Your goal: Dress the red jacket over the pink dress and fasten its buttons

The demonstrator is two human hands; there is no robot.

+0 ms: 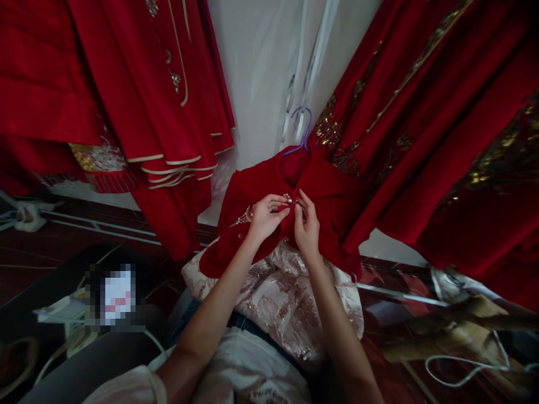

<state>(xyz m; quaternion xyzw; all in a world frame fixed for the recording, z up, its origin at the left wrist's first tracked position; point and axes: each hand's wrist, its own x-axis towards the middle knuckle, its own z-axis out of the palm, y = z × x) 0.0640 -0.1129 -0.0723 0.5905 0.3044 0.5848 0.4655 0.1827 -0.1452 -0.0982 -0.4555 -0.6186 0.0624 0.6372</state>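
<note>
A short red jacket (pixel 337 224) on a purple hanger (pixel 309 132) lies spread over my lap, its collar facing away from me. My left hand (pixel 266 216) pinches the jacket's front edge just below the neck opening. Across from it, my right hand (pixel 307 227) is closed on the opposite front edge, with the fingertips of both hands nearly meeting. Whatever small fastening may lie between them is hidden by the fingers. Beaded trim (pixel 245 216) shows on the jacket beside my left hand. Beneath the jacket is a pale, shiny floral brocade cloth (pixel 290 306).
Long red garments (pixel 164 118) with cream piping hang at the left. More red garments (pixel 421 129) with gold embroidery hang at the right. A pale cabinet or wall (pixel 256 67) stands behind. A blurred-out screen (pixel 118 296) is at lower left, and a white cable (pixel 458 370) at lower right.
</note>
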